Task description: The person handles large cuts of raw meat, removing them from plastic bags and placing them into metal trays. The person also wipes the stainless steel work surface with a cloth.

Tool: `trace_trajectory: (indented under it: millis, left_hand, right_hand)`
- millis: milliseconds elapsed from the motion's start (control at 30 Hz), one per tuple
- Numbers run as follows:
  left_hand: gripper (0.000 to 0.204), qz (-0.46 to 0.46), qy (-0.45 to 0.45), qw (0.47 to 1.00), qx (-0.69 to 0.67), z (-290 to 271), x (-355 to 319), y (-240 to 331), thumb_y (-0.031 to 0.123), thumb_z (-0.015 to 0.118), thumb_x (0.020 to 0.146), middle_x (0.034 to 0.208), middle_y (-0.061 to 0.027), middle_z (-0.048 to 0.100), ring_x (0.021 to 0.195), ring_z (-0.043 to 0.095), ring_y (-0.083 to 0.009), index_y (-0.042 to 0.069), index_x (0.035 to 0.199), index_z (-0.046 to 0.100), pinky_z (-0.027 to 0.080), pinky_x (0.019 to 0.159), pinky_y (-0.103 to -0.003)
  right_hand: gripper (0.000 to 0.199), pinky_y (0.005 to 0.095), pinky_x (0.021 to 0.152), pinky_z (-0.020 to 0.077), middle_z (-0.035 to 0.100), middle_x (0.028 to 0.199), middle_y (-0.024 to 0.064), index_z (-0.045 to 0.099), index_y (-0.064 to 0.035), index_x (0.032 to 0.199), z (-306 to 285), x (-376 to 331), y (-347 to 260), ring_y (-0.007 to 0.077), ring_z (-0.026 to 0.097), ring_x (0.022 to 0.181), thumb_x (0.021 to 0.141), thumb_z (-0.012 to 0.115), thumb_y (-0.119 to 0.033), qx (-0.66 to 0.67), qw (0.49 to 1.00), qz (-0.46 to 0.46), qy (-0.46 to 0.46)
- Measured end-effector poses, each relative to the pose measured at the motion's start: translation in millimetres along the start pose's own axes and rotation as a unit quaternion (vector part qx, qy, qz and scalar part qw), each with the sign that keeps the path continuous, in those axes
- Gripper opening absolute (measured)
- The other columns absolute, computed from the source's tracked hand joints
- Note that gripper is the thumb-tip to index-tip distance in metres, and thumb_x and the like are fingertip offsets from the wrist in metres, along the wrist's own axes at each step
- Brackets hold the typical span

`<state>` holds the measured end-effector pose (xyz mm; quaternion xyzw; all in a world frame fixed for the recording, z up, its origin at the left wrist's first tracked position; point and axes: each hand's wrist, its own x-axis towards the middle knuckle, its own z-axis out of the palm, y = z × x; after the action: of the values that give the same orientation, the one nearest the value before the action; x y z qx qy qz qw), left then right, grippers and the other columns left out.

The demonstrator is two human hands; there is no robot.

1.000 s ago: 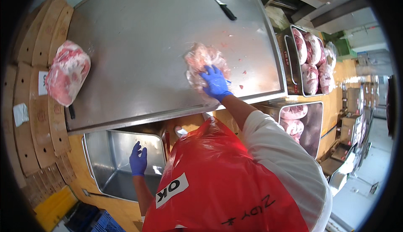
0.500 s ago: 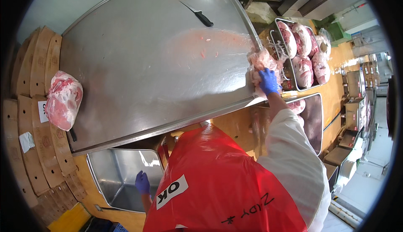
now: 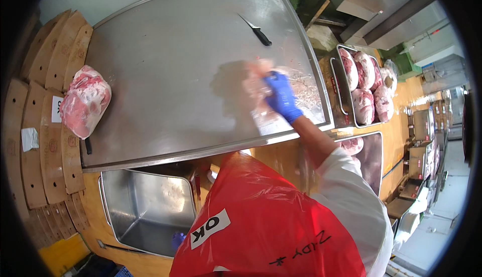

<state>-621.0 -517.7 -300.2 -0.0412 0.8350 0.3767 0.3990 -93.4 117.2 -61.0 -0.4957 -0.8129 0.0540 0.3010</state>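
Note:
My right hand (image 3: 282, 96), in a blue glove, is over the near right part of the metal table (image 3: 165, 76). Its fingers are closed on a pale, fatty meat trimming (image 3: 257, 79), which is smeared by motion. Of my left hand (image 3: 178, 240), also gloved in blue, only a small part shows beside my red apron, over the metal tub below the table; its fingers are hidden. A knife (image 3: 261, 36) with a black handle lies on the table beyond my right hand. A large pink and white meat joint (image 3: 86, 101) sits at the table's left end.
Brown cardboard boxes (image 3: 30, 141) are stacked along the left. A black handle (image 3: 89, 145) shows near the joint. An open metal tub (image 3: 145, 196) stands below the table's near edge. Metal trays with meat joints (image 3: 364, 107) are at the right, beyond the table's raised rim (image 3: 321, 94).
My right hand has pulled the fatty trimming leftward, from the table's right edge in over the top. My left hand has drawn in toward my apron. The view has shifted slightly.

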Motion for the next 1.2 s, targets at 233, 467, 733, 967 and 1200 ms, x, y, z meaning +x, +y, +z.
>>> trace_trajectory:
  millis: [233, 467, 733, 967, 1200]
  left_hand:
    - [0.021, 0.103, 0.004, 0.993, 0.049, 54, -38, 54, 0.018, 0.067, 0.096, 0.093, -0.0061, 0.067, 0.08, 0.062, -0.0157, 0.002, 0.11, 0.067, 0.054, 0.065, -0.032]
    - [0.018, 0.135, -0.025, 0.99, -0.007, 22, -69, 26, 0.017, 0.067, 0.095, 0.083, -0.0055, 0.068, 0.072, 0.063, -0.0138, 0.001, 0.104, 0.071, 0.055, 0.064, -0.03]
    - [0.017, 0.065, 0.006, 0.99, 0.128, 15, -66, 88, 0.019, 0.067, 0.094, 0.081, -0.0041, 0.067, 0.065, 0.057, -0.0117, 0.003, 0.1, 0.071, 0.048, 0.056, -0.031]
    - [0.022, -0.012, -0.113, 0.979, 0.168, 15, 21, 149, 0.02, 0.063, 0.095, 0.082, -0.0066, 0.069, 0.069, 0.064, -0.0145, 0.0, 0.098, 0.071, 0.052, 0.061, -0.031]
    - [0.026, 0.195, -0.131, 0.933, 0.273, 105, 9, 185, 0.022, 0.064, 0.094, 0.082, -0.0087, 0.069, 0.069, 0.065, -0.0153, -0.002, 0.098, 0.071, 0.056, 0.064, -0.032]
  right_hand:
    - [0.047, 0.055, 0.095, 0.0443, 0.055, 0.131, 0.0185, 0.064, -0.0149, 0.123, 186, 13, -155, 0.0431, 0.053, 0.118, 0.076, 0.071, -0.017, 0.048, 0.977, -0.151, -0.144]
    - [0.054, 0.0632, 0.11, 0.0323, 0.048, 0.145, 0.0142, 0.065, -0.0246, 0.129, 260, 24, -166, 0.0438, 0.044, 0.133, 0.075, 0.074, -0.027, 0.026, 0.989, -0.038, -0.142]
    - [0.057, 0.0589, 0.099, 0.0399, 0.053, 0.135, 0.009, 0.063, -0.0258, 0.127, 183, 45, -2, 0.0367, 0.048, 0.126, 0.071, 0.079, -0.029, -0.102, 0.961, 0.254, -0.042]
    - [0.056, 0.0562, 0.096, 0.0443, 0.056, 0.132, 0.0114, 0.064, -0.0238, 0.127, 68, -63, 135, 0.039, 0.052, 0.12, 0.072, 0.076, -0.022, -0.201, 0.902, 0.382, 0.022]
    - [0.052, 0.0508, 0.093, 0.0508, 0.058, 0.128, 0.0136, 0.066, -0.023, 0.124, -34, -184, 179, 0.0413, 0.056, 0.113, 0.072, 0.073, -0.017, -0.241, 0.9, 0.363, -0.004]
